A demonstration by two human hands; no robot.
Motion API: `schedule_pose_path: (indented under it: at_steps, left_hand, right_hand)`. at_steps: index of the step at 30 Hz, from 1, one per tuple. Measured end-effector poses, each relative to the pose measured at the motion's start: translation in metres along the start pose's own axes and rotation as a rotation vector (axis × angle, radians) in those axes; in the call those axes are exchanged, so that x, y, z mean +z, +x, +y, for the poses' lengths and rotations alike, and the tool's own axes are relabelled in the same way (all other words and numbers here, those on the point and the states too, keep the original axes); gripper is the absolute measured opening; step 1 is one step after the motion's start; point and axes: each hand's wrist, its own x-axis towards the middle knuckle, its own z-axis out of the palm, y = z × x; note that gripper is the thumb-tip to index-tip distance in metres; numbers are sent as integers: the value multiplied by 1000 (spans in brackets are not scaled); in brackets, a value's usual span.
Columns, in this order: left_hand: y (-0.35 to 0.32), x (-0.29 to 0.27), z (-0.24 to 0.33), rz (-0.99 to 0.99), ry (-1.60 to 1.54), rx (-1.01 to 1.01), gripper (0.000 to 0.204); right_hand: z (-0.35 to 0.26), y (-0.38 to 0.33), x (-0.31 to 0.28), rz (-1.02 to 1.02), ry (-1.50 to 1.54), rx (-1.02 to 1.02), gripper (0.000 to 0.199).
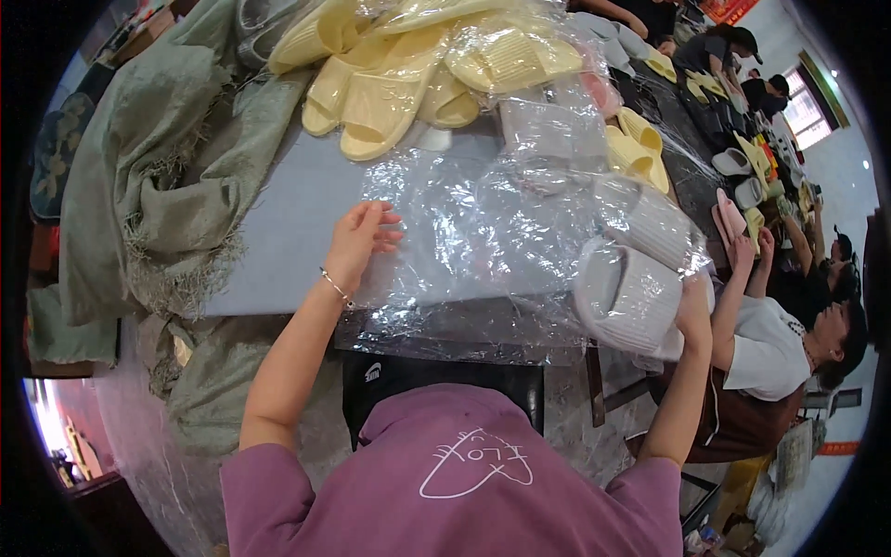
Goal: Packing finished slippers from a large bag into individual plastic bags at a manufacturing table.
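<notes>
On the grey table [278, 223] I saw my left hand [360, 239] lying flat, fingers spread open, on the clear plastic bags [464, 232] (a loose, crinkled stack). My right hand [691, 302] was closed around a pair of white slippers [631, 278] at the table's right edge, just beside the bags. Yellow slippers [408, 74] were piled at the far side, and green cloth [158, 158] lay bunched to the left.

Pale grey ribbed slippers [629, 295] paired at table edge, clear plastic bags [464, 241] spread flat, crinkled
</notes>
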Motion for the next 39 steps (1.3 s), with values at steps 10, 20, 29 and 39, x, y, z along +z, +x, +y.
schedule_pose_path:
  at_steps: [10, 20, 29, 39]
  left_hand:
    - [-12, 8, 29, -88, 152, 71, 23]
    - [-34, -32, -7, 449, 668, 341, 49]
    - [-23, -36, -28, -221, 1429, 737, 56]
    - [-23, -40, -24, 198, 1507, 810, 67]
  right_hand:
    - [-81, 42, 46, -183, 187, -338, 32]
    - [-68, 21, -4, 195, 274, 12, 31]
    - [-204, 31, 203, 31, 56, -564, 28]
    - [-111, 29, 172, 97, 158, -305, 17]
